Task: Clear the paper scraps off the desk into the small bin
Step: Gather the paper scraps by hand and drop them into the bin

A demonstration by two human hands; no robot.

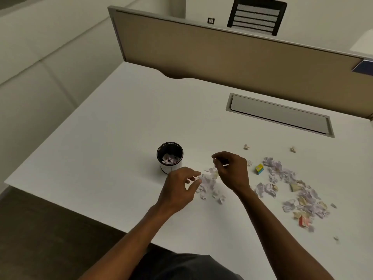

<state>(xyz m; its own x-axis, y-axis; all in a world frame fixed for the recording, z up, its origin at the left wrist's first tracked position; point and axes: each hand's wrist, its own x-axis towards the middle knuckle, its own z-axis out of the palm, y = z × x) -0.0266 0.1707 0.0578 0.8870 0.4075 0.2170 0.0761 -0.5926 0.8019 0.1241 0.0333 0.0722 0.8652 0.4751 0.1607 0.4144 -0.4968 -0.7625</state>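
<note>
Head view, the only one. We count two hands, one small bin, one desk, and paper scraps in two main groups plus a few strays.

Left hand (179,189) hovers low over the desk (101,158), fingers loosely spread and relaxed, thumb apart from the fingers; fingertips reach the left edge of a small pile of scraps (210,184). We cannot tell whether it pinches any piece.

Right hand (232,170) sits just right of that pile, fingers curled inward, thumb and forefinger close together. Something pale shows at the fingers, but it is too blurred for us to tell whether it is a scrap held there.

The small pile lies between the two hands and runs toward us below the fingertips.

Small bin (170,157), one, dark rim, pale wall, stands upright just beyond the left hand, to its upper left. Scraps already lie inside it.

Large scatter of scraps (298,190) spreads well right of the right hand, in an arc; too many to count. We count two stray crumpled bits beyond it and about three strays at its near edge.

One small yellow box (259,169) stands right of the right hand, near the scatter.

One partition panel (222,53) rises at the desk's far edge, one cable hatch (280,115) beyond the right hand, one black chair (256,16) behind the panel.
</note>
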